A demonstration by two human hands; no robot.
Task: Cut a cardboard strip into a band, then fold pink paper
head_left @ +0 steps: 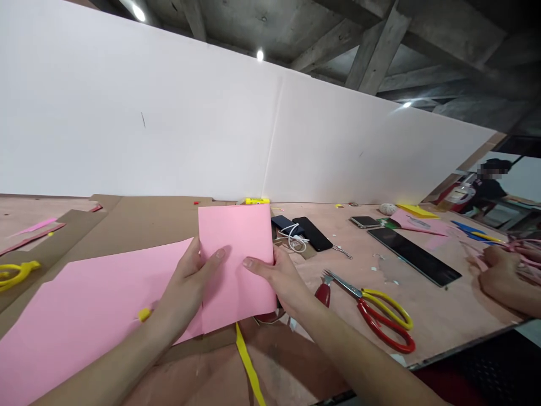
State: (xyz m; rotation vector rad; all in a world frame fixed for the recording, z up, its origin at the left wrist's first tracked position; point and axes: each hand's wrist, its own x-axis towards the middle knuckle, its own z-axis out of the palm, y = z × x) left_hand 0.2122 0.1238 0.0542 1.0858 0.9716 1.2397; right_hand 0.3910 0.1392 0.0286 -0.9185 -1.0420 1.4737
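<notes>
Both hands hold a folded sheet of pink paper (236,231) raised above the table, its fold along the right side. My left hand (198,270) grips its left edge, thumb on the front and fingers behind. My right hand (283,276) pinches the right side in the same way, thumb pressed on the face. The fingers behind the paper are mostly hidden. Under my left forearm lies a larger pink sheet (101,299), and a small yellow piece (144,314) rests by that arm. Below the folded paper a yellow strip (249,361) runs toward me.
Scissors with red and yellow handles (380,316) lie to the right. Beyond are a black phone (313,232), a white cable (296,239) and a dark tablet (414,256). A co-worker's hand (502,276) is at far right. White boards (190,124) stand behind brown cardboard (135,220).
</notes>
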